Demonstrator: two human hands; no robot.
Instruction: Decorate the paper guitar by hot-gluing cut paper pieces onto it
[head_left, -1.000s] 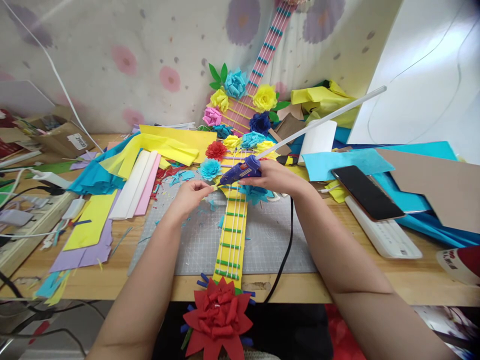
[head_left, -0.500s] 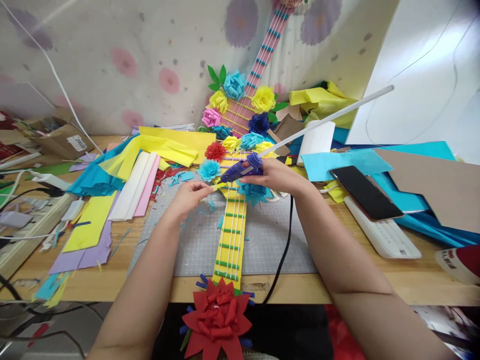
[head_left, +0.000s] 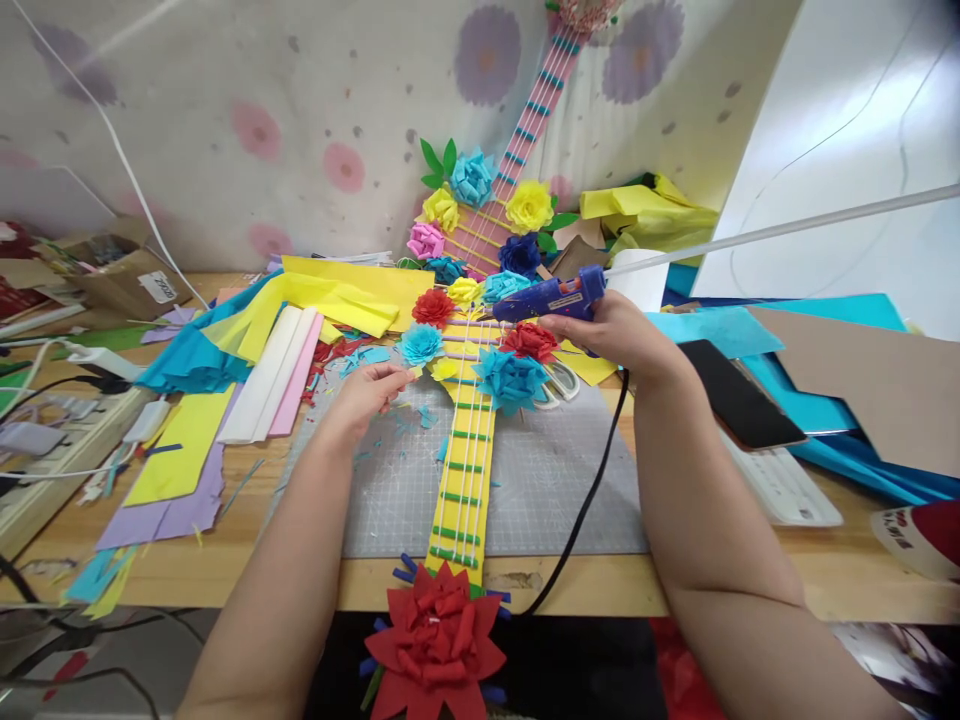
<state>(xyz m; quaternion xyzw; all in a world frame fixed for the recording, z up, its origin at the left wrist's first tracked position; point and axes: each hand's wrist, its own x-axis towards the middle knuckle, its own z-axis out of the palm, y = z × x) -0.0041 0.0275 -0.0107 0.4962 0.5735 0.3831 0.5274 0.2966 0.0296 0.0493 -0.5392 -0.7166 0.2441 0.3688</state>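
Note:
My right hand (head_left: 619, 335) is wrapped round a blue glue gun (head_left: 551, 298), a long clear glue stick (head_left: 780, 235) jutting from its back. The gun's nozzle is above the flowers of a yellow paper guitar (head_left: 469, 440). My left hand (head_left: 373, 392) pinches a small yellow paper piece (head_left: 415, 371), left of the guitar and just below a light blue flower (head_left: 421, 344). Beside that flower a small yellow flower (head_left: 444, 369) sits on the guitar. A large red flower (head_left: 436, 640) covers the guitar's near end, past the table edge.
A pink paper guitar (head_left: 536, 110) leans on the back wall. Crepe paper (head_left: 199, 345) and a power strip (head_left: 56, 440) lie left. At right are a phone (head_left: 739, 395), cardboard (head_left: 870, 385) and a cup (head_left: 919, 535). The gun's black cord (head_left: 589, 500) crosses the cutting mat (head_left: 555, 470).
My right hand has moved right and slightly up with the glue gun, uncovering red and blue flowers. My left hand has shifted slightly left, away from the guitar.

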